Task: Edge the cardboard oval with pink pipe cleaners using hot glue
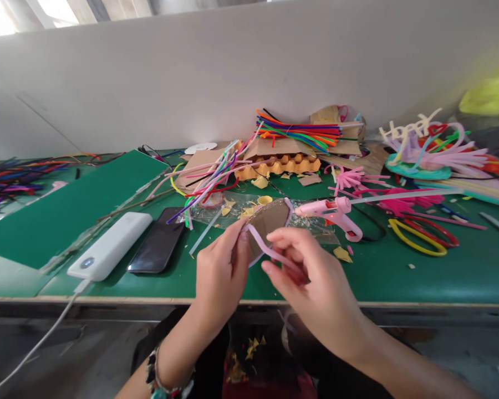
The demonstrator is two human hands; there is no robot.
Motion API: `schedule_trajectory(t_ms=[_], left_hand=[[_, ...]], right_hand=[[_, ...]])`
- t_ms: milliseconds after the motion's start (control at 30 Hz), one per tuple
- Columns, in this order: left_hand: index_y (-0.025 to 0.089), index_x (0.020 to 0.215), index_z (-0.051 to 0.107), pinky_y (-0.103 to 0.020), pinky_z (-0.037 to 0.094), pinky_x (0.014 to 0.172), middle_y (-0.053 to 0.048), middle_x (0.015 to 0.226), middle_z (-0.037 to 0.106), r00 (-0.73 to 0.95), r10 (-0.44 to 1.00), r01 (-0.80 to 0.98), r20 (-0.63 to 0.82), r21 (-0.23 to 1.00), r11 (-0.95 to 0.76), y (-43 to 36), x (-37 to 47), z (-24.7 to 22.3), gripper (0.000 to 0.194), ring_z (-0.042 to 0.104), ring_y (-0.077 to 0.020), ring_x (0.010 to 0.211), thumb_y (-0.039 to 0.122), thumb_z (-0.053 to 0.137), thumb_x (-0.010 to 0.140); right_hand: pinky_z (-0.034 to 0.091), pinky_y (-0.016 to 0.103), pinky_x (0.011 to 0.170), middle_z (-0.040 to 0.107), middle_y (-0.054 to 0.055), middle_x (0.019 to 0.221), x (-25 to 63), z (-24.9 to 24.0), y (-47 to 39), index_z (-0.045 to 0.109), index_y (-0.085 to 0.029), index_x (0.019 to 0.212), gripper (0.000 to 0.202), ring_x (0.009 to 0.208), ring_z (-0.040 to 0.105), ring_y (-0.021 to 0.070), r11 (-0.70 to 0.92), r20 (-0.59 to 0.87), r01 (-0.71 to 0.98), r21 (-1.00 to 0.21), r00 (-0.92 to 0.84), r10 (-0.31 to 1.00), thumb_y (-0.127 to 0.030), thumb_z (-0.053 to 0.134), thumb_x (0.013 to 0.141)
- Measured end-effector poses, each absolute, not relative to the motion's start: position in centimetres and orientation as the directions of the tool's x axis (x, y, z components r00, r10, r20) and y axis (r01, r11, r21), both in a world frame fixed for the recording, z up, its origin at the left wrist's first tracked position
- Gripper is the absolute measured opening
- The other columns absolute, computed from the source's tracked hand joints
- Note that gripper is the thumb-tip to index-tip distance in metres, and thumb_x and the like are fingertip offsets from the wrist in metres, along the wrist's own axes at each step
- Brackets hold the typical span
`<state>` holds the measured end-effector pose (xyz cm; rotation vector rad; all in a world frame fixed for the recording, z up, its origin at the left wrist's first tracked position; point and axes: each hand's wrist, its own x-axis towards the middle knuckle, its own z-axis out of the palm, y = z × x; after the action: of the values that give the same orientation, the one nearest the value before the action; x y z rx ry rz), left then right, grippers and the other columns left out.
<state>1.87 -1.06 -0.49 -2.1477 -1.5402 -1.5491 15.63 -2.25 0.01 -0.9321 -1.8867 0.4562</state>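
Note:
My left hand [224,257] pinches the edge of a flat brown cardboard piece [270,219] above the table's front part. Along the card's rim runs a lilac pipe cleaner [263,244], whose loose length curves over toward the right. Around that loose length curl the fingers of my right hand [311,282], with the thumb below it. Just beyond the card a pink hot glue gun [332,213] lies on its side, a long glue stick [403,195] poking out of its back.
A white power bank [110,246] and a black phone [157,241] lie at left. Behind are an egg carton [280,165], a bundle of coloured pipe cleaners [299,132] and yellow scraps [249,212]. Yellow and red loops [416,238] lie right.

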Motion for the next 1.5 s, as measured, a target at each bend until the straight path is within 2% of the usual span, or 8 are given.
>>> schedule_trajectory(t_ms=[133,267,500,733,867,1200,1500], left_hand=[[0.009,0.094,0.063,-0.015,0.05,0.059,-0.006,0.081,0.072,0.004,0.664,0.746,0.748,0.441,-0.5,-1.2,1.8,-0.5,0.023,0.066,-0.011,0.062,0.015,0.043,0.084],[0.008,0.096,0.062,-0.012,0.047,0.054,-0.003,0.072,0.07,0.038,0.665,0.732,0.746,0.432,-0.526,-1.3,2.0,-0.4,0.023,0.062,-0.0078,0.054,0.013,0.043,0.085],[0.009,0.095,0.061,-0.012,0.047,0.054,-0.002,0.071,0.07,0.056,0.653,0.725,0.755,0.419,-0.547,-1.4,2.3,-0.3,0.022,0.061,-0.007,0.053,0.013,0.043,0.084],[0.011,0.097,0.061,-0.013,0.048,0.054,-0.003,0.075,0.071,0.051,0.663,0.729,0.747,0.426,-0.536,-1.5,2.1,-0.5,0.023,0.064,-0.0087,0.058,0.013,0.041,0.084],[0.012,0.097,0.061,-0.014,0.048,0.053,-0.003,0.074,0.071,0.051,0.675,0.733,0.736,0.431,-0.526,-1.5,2.1,-0.5,0.024,0.065,-0.0096,0.059,0.014,0.041,0.085],[0.011,0.096,0.061,-0.015,0.05,0.058,-0.005,0.082,0.072,0.058,0.657,0.742,0.752,0.407,-0.532,-1.6,2.3,-0.5,0.022,0.067,-0.0112,0.065,0.013,0.042,0.085],[0.009,0.098,0.06,-0.014,0.049,0.059,-0.006,0.082,0.072,0.077,0.658,0.726,0.749,0.41,-0.552,-1.6,2.4,-0.6,0.023,0.066,-0.0107,0.066,0.012,0.041,0.085]], right_hand=[[0.047,0.015,0.058,0.056,-0.003,0.07,16.2,1.0,-1.4,0.05,-0.019,0.08,0.012,0.063,0.055,0.0055,0.718,0.745,0.529,-0.452,-0.219,0.63,-0.007,0.051,0.079],[0.046,0.017,0.059,0.057,-0.002,0.068,16.5,1.3,-1.1,0.053,-0.018,0.079,0.009,0.063,0.054,0.0062,0.748,0.81,0.562,-0.354,-0.215,0.545,-0.009,0.053,0.078],[0.046,0.016,0.054,0.058,-0.002,0.065,16.5,1.4,-0.7,0.056,-0.017,0.078,0.008,0.06,0.053,0.0052,0.747,0.842,0.573,-0.338,-0.17,0.512,-0.01,0.057,0.077],[0.043,0.018,0.051,0.055,-0.002,0.059,16.1,1.4,0.2,0.055,-0.016,0.069,0.009,0.054,0.048,0.0055,0.718,0.895,0.655,-0.233,-0.144,0.421,-0.013,0.062,0.074],[0.041,0.02,0.049,0.052,-0.002,0.057,15.8,1.4,0.4,0.053,-0.018,0.067,0.012,0.058,0.052,0.0087,0.703,0.908,0.683,-0.199,-0.142,0.394,-0.015,0.061,0.074],[0.039,0.02,0.048,0.052,-0.004,0.054,15.4,1.6,0.4,0.052,-0.02,0.071,0.012,0.048,0.044,0.0065,0.68,0.914,0.722,-0.126,-0.182,0.363,-0.011,0.059,0.073],[0.041,0.021,0.052,0.053,-0.003,0.054,15.4,1.5,0.6,0.051,-0.02,0.067,0.014,0.049,0.045,0.0073,0.686,0.916,0.712,-0.149,-0.162,0.367,-0.011,0.06,0.073]])
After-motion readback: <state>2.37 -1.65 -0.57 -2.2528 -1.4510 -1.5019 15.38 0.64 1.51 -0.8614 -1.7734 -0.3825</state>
